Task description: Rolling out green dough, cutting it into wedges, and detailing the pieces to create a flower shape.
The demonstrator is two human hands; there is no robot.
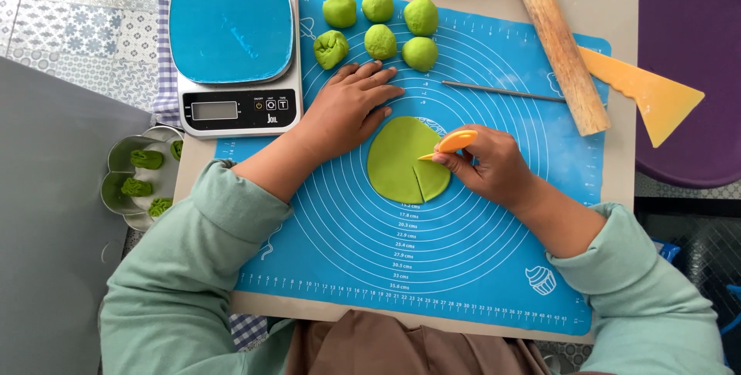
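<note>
On mat [478, 267], left hand [347, 109] flat; right hand [486, 163] pinching cutter [454, 142].

We see a bright, evenly lit scene in soft daylight, with colours vivid and no harsh glare on the blue silicone mat [478, 267]. We note only faint, short shadows: under the left hand [347, 109], beside the wooden rolling pin [560, 45] and around the green dough balls [380, 29]. Focus looks sharp across the frame, and we find little blur or bending at the edges.
</note>
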